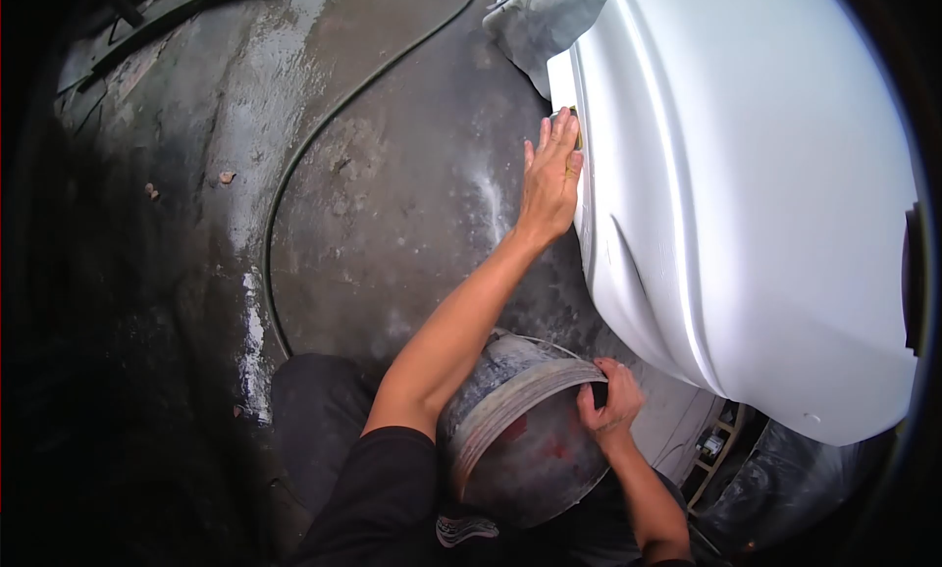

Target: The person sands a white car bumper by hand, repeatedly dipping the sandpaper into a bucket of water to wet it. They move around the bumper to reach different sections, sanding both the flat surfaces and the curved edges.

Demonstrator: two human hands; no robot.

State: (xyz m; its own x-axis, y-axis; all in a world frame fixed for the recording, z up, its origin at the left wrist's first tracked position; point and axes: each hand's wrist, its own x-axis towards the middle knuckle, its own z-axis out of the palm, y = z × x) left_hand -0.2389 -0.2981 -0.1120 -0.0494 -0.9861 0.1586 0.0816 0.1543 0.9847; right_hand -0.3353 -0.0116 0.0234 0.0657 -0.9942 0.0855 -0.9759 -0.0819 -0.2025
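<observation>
My left hand (552, 173) lies against the lower edge of a glossy white car body panel (765, 175), its fingers pressed on a small greenish pad (576, 116) that is mostly hidden beneath them. Between my legs stands a round, worn bucket (535, 459), tilted, with reddish marks inside. My right hand (616, 402) grips the bucket's rim at its right side, fingers over the outside and thumb inside.
A dark hose (280, 189) curves across the stained grey floor (392, 175) on the left. Grey plastic sheeting (545, 23) hangs at the panel's top end. Dark plastic sheeting (775, 484) and a pale frame (714, 459) lie under its lower right end.
</observation>
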